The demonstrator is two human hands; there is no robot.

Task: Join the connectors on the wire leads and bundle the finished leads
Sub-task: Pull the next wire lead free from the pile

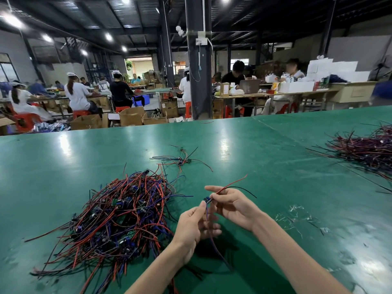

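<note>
Both hands are raised over the near bench [275, 166], meeting so the joint sits in plain sight. Left of the fingers lies the pile [118, 219] of red, black and blue leads with small boards, close enough, I judge, to feed the work without a stretch. The left hand [195, 228] pinches the blue lead [213, 240] between thumb and forefinger just under the connector [207, 200], and the lead hangs down toward the bench. The right hand [233, 206] pinches the red-black lead [233, 184] close behind that connector, tails pointing up and away to the right, one finger stretched clear above. Gripping so near the ends probably keeps the soft wire from buckling as the halves are pushed together. Whether they are seated is too small to tell. Beyond the fingers sits a small cluster [180, 161], perhaps finished pieces. Right of them lie clear scraps [297, 217], and far right a second pile [364, 149].
</note>
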